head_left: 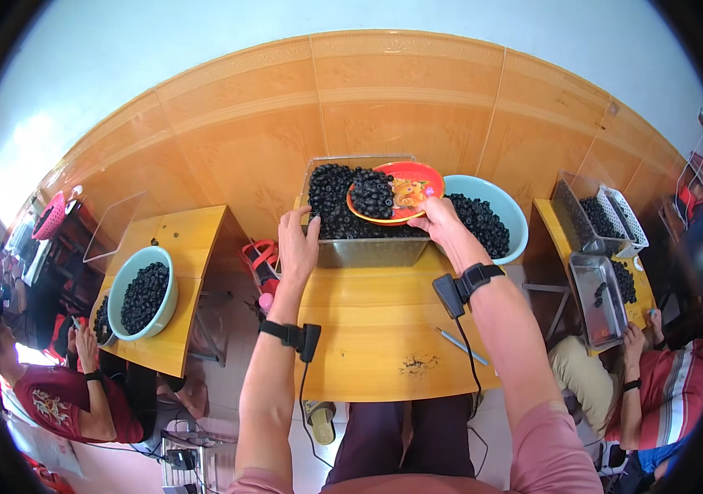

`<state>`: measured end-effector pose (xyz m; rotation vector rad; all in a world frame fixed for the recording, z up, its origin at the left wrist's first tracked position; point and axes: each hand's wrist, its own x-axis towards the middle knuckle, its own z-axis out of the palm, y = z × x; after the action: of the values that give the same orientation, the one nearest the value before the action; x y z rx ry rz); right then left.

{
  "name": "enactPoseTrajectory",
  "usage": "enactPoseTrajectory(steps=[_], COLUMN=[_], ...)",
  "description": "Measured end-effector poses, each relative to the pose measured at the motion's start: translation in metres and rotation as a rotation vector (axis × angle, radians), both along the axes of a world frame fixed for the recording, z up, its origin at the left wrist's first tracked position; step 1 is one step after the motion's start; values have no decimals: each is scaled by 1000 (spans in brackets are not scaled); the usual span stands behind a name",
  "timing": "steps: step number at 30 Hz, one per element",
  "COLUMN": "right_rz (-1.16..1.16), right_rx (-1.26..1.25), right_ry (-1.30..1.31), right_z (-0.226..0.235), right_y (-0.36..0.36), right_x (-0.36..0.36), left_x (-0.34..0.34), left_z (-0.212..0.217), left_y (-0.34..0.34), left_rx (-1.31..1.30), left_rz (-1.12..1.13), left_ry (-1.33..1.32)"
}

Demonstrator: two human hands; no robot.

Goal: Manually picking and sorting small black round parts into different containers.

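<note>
Red plate [417, 174], above bin [372, 252] of black pieces [335, 202], worktop's [368, 309] twelve o'clock. Right hand [442, 221]: fingers pinching plate rim. Left hand [295, 244]: fingers parted, bin's edge, grip unclear. Blue tub [518, 222], one o'clock; pen [460, 344], three.

Here's the view from your own head, the left fisheye tipped down and forward: your forearms [267, 395] run up from the lower edge, left hand [295, 243] and right hand [440, 221] close at mid-frame, yellow table [359, 329] below; ahead, the panelled wall [409, 99] bows into an arch, side tables [196, 235] smaller toward the dark rim.
</note>
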<state>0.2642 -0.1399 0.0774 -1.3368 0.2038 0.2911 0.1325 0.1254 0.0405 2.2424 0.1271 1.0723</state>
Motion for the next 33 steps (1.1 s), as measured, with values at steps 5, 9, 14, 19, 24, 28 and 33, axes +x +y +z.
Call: enactPoseTrajectory(steps=[5, 9, 14, 19, 24, 28, 33], right_rz=[34, -59, 4, 92, 117, 168, 121], right_rx=[144, 185, 249, 256, 178, 90, 20], right_ry=[14, 16, -9, -44, -125, -24, 83], right_z=[-6, -6, 1, 19, 17, 12, -17], right_y=[-27, -12, -33, -82, -152, -191, -192], right_x=[-30, -42, -58, -91, -148, -203, -239], left_x=[-48, -79, -118, -163, -191, -196, -168], left_z=[-4, -13, -35, -72, -96, -101, -93], left_y=[-31, -64, -86, -77, -79, -97, -130], left_rx=[-101, -236, -342, -391, -413, -507, -710], left_rz=[-15, -102, -181, -146, -118, -178, -437], left_ry=[-107, -40, -14, 108, 173, 266, 210])
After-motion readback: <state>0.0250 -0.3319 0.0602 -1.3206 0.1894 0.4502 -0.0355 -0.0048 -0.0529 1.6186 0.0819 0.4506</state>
